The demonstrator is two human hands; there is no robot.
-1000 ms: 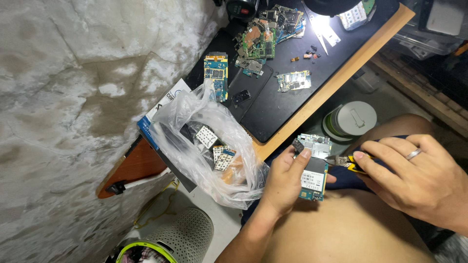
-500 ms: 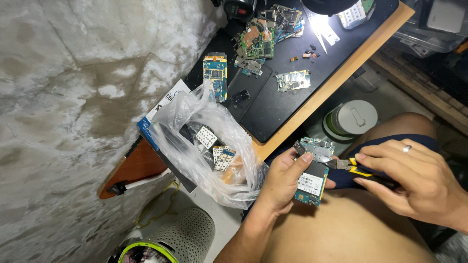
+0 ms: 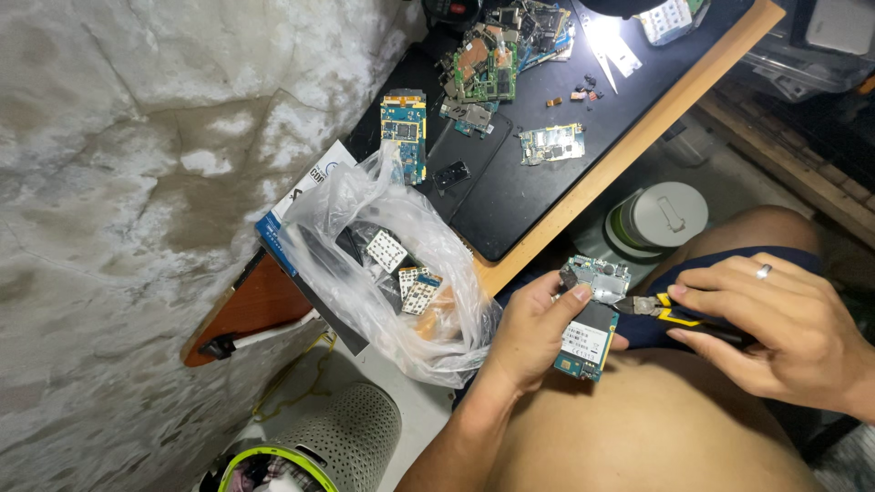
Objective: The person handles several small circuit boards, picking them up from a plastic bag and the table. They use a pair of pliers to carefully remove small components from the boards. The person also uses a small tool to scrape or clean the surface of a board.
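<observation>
Over lap, left hand [image 3: 533, 333] holding circuit board [image 3: 588, 333], right hand [image 3: 784, 333] pliers [image 3: 661, 308]

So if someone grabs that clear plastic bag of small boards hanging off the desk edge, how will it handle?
The clear, crinkled plastic bag would probably be floppy, sagging around whatever grips it. With its open mouth and the small circuit boards loose inside, they would likely slide and could spill. It overhangs the wooden desk edge, so a push might drop it.
</observation>
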